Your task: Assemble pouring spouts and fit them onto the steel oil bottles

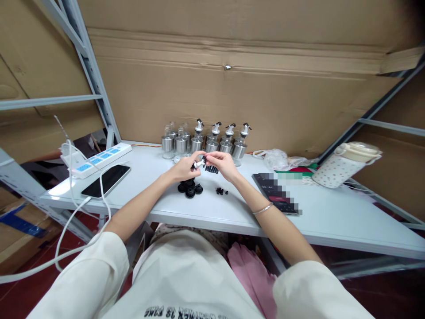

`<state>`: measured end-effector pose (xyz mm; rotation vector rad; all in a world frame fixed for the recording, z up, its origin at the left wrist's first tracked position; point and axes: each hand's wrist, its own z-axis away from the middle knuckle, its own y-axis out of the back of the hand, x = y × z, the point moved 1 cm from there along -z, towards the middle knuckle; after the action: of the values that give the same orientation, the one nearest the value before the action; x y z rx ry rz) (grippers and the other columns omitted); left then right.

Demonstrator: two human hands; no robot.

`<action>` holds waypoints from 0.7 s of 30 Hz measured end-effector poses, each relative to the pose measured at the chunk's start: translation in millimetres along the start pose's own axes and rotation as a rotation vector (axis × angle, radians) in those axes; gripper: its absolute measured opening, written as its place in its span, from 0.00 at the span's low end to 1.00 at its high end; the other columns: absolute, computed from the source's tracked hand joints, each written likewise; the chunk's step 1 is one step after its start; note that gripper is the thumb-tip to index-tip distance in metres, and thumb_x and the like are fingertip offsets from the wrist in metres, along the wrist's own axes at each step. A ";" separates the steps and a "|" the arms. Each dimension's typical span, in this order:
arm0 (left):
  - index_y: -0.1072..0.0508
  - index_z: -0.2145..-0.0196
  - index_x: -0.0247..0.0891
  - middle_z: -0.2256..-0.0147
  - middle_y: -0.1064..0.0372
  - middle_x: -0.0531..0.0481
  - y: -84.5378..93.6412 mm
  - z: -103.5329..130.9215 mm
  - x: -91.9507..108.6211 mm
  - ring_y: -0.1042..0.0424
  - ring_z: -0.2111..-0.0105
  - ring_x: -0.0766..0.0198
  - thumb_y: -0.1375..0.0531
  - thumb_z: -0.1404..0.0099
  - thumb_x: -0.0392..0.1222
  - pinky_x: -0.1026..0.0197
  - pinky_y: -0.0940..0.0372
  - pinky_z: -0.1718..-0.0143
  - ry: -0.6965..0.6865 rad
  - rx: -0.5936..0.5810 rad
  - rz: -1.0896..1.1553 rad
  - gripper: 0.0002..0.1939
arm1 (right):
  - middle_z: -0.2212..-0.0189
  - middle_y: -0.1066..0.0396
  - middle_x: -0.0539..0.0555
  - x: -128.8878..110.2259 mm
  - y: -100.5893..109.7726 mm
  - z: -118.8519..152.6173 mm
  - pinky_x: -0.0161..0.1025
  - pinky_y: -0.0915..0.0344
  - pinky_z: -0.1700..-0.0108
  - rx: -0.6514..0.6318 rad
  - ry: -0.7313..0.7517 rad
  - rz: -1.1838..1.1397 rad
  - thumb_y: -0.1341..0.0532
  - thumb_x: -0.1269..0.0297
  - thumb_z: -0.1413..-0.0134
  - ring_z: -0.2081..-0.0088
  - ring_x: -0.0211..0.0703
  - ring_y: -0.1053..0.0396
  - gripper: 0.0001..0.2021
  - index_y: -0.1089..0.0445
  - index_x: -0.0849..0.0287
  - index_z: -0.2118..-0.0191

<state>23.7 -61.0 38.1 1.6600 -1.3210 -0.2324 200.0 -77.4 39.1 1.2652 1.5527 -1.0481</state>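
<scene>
I see the left hand (pixel 185 168) closed around a smooth white plastic spout (pixel 198 164) above the table (pixel 199 212), the right hand (pixel 224 165) pinching a small black piece (pixel 204 158) at it, mostly hidden from me by fingers; nearer lie round black stoppers (pixel 190 192) and tiny plugs (pixel 218 191), blurred in detail; beyond, glass bottles (pixel 226 146) in shiny metal sleeves overlap

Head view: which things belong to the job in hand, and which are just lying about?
Apparently the job:
white spout in left hand
steel-sleeved bottles
round black parts
small black pieces

Apparently lying about:
dark phone
power strip
spotted flask
plastic bag
</scene>
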 end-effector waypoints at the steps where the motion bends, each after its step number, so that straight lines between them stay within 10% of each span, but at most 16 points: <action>1: 0.42 0.46 0.36 0.71 0.38 0.56 -0.4 -0.4 -1.5 0.40 0.76 0.71 0.47 0.46 0.34 0.69 0.43 0.70 0.006 0.005 -0.006 0.28 | 0.79 0.28 0.49 0.5 -0.5 0.2 0.38 0.32 0.65 -0.015 -0.011 -0.020 0.28 0.55 0.69 0.75 0.36 0.32 0.17 0.26 0.60 0.71; 21: 0.43 0.47 0.36 0.71 0.33 0.55 3.1 0.3 6.6 0.35 0.77 0.67 0.49 0.42 0.38 0.67 0.45 0.72 0.095 -0.053 -0.185 0.23 | 0.78 0.28 0.49 2.2 -6.9 4.0 0.37 0.33 0.65 -0.012 0.002 0.081 0.29 0.61 0.68 0.74 0.35 0.32 0.13 0.29 0.61 0.74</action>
<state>24.1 -66.5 42.8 1.7272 -1.0829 -0.2918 193.3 -81.5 36.5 1.3102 1.4943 -0.9848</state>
